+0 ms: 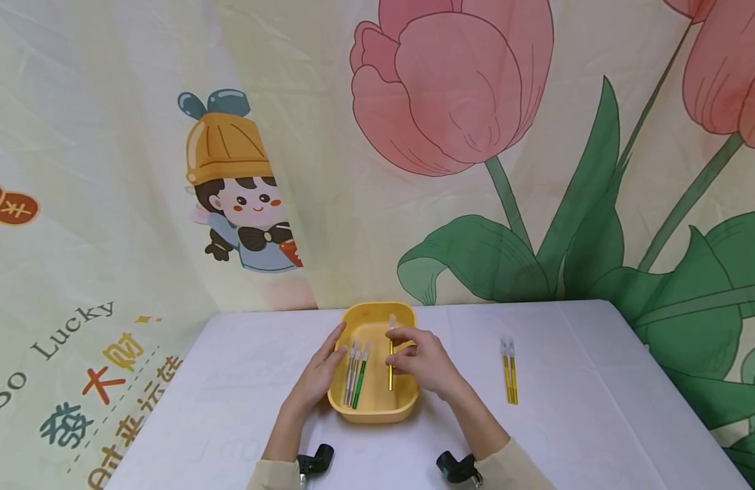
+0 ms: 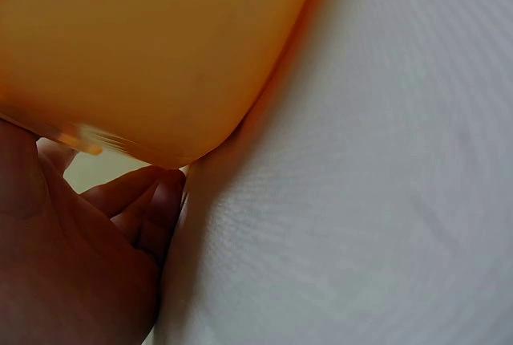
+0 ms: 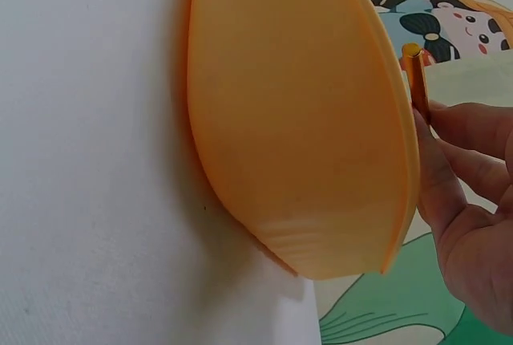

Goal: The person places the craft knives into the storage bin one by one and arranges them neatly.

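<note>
A yellow plastic tray (image 1: 374,416) stands near the middle of the table. My left hand (image 1: 316,373) grips its left rim, thumb at the top edge and fingers against the outer wall; the left wrist view shows the fingertips (image 2: 164,188) low on the tray wall (image 2: 160,56). Over the tray's right half, my right hand (image 1: 427,361) pinches a slim gold pen (image 1: 390,374) with a clear cap pointing away. The pen's rounded end (image 3: 413,52) shows above the rim in the right wrist view. Several silver pens (image 1: 350,378) and a green pen (image 1: 360,381) lie inside at the left.
Two gold pens (image 1: 510,374) with clear caps lie side by side on the white tablecloth (image 1: 573,408), right of the tray. A patterned curtain (image 1: 328,204) hangs behind the table's far edge. Black wrist cameras (image 1: 316,459) sit at both sleeves.
</note>
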